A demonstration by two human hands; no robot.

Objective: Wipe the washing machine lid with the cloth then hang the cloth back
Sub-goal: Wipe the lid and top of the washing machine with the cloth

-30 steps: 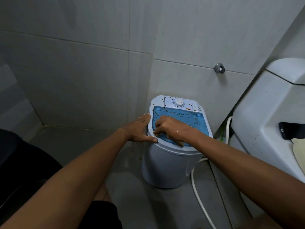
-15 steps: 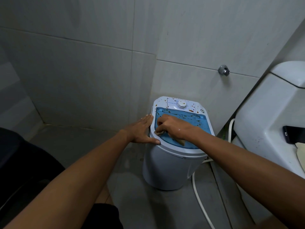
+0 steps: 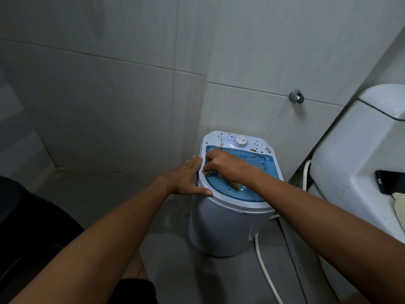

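Note:
A small white washing machine (image 3: 223, 229) stands on the floor by the tiled wall. Its blue see-through lid (image 3: 263, 165) is flecked with brown spots, as is the white control panel with a dial (image 3: 240, 142). My right hand (image 3: 223, 165) presses a tan cloth (image 3: 235, 185) against the lid's left part; only scraps of the cloth show under the fingers and wrist. My left hand (image 3: 186, 178) lies flat, fingers spread, against the machine's left rim, with the thumb along the front rim.
A white toilet tank (image 3: 355, 163) stands at the right with a dark phone (image 3: 392, 182) and a pale cloth on it. A white hose (image 3: 266, 275) runs over the floor beside the machine. A metal wall fitting (image 3: 296, 97) sticks out above. A dark bin stands at the left.
My right hand has slid with the cloth from the lid's front part toward its back left corner. The left hand stays on the rim.

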